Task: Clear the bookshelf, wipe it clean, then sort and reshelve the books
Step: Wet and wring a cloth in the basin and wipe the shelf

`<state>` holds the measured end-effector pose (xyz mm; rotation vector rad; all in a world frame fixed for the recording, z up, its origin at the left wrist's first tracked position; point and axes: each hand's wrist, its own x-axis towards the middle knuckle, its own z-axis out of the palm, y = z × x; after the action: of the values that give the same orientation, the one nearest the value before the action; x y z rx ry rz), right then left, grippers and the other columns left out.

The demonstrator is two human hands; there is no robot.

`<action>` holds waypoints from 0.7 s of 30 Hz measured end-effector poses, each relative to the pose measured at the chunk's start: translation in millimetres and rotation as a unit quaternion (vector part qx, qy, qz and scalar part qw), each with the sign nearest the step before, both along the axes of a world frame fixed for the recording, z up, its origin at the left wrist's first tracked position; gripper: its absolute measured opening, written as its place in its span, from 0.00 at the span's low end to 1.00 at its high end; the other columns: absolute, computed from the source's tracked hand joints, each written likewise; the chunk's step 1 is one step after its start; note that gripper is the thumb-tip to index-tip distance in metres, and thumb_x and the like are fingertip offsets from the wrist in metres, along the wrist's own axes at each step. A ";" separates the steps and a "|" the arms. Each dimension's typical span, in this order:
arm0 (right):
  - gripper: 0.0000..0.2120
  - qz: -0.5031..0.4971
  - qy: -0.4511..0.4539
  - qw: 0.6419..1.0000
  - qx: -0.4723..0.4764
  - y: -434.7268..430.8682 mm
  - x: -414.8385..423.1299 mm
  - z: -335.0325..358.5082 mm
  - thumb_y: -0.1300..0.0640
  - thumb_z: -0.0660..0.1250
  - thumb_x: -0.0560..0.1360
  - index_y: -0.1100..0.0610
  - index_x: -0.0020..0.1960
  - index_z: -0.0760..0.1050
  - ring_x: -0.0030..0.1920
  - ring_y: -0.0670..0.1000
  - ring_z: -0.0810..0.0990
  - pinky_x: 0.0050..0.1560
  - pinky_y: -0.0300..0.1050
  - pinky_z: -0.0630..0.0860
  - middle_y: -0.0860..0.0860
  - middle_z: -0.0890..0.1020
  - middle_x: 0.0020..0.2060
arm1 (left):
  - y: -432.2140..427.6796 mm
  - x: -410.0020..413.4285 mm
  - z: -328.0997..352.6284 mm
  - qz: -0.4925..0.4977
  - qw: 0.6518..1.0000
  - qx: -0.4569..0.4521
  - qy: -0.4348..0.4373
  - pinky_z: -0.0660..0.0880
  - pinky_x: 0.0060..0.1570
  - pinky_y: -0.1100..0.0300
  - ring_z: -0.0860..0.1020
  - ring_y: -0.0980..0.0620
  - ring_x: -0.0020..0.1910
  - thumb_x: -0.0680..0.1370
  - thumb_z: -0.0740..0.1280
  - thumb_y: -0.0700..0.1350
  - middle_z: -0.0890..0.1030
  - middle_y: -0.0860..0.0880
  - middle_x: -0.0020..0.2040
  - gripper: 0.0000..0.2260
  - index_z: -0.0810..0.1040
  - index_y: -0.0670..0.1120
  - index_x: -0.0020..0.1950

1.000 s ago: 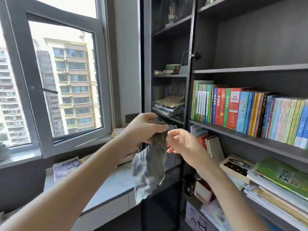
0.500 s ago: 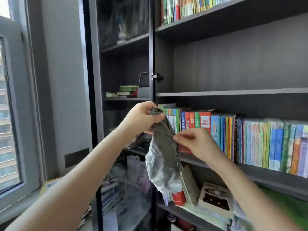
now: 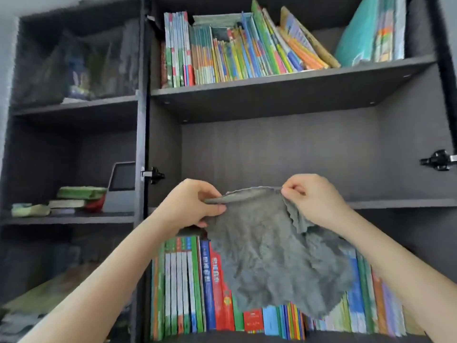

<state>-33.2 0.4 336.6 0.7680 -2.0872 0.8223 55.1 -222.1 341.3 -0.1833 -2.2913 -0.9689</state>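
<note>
Pinches the grey cloth (image 3: 272, 256) along its top edge in left grip (image 3: 190, 206) and right grip (image 3: 314, 201), spread before the middle shelf (image 3: 395, 203); looks soft, light, floppy, best bunched into one palm.

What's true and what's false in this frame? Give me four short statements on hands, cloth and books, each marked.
1. The left hand and right hand each pinch the top edge of the grey cloth. True.
2. The cloth lies flat on a shelf. False: it hangs spread between the two hands, in front of the lower row of books.
3. Every book on the top shelf stands upright. False: the top-shelf books stand upright at the left, but those further right lean.
4. The lower row of books stands upright, partly hidden by the cloth. True.
</note>
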 end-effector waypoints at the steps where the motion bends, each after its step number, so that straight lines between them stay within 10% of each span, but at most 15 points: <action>1: 0.10 0.003 -0.005 1.000 -0.001 -1.9 -9.4 9.1 0.58 0.65 0.77 0.48 0.37 0.75 0.46 0.53 0.80 0.49 0.46 0.75 0.47 0.81 0.39 | -1.9 -10.0 6.4 -0.003 1.000 0.003 0.008 0.72 0.25 0.67 0.75 0.55 0.30 0.73 0.74 0.38 0.80 0.47 0.35 0.04 0.80 0.45 0.41; 12: 0.09 -0.038 0.109 0.988 -0.099 -21.7 -141.8 154.1 0.63 0.63 0.75 0.62 0.45 0.82 0.50 0.56 0.80 0.48 0.46 0.74 0.54 0.83 0.45 | 6.6 -151.8 119.5 0.032 0.977 0.075 0.197 0.82 0.45 0.54 0.82 0.48 0.40 0.72 0.73 0.35 0.80 0.47 0.35 0.08 0.79 0.47 0.38; 17: 0.08 -0.034 -0.073 0.974 0.212 -20.8 -192.9 126.1 0.60 0.66 0.75 0.57 0.38 0.80 0.41 0.53 0.82 0.44 0.48 0.79 0.54 0.84 0.41 | -13.7 -188.8 97.4 0.008 0.994 -0.057 -0.088 0.81 0.46 0.58 0.81 0.51 0.41 0.73 0.73 0.36 0.81 0.45 0.45 0.06 0.81 0.43 0.46; 21: 0.12 0.066 -0.123 0.932 0.334 -18.2 -199.8 85.8 0.44 0.60 0.80 0.41 0.61 0.77 0.52 0.37 0.76 0.56 0.36 0.70 0.33 0.78 0.54 | -52.0 -192.0 82.6 0.028 0.979 -0.125 -0.157 0.78 0.53 0.60 0.79 0.54 0.52 0.74 0.73 0.45 0.80 0.50 0.53 0.11 0.80 0.49 0.55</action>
<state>-233.0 -17.8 422.5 1.2196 -2.6006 0.2569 -136.9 -274.1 423.9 -0.0713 -2.6924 -0.7189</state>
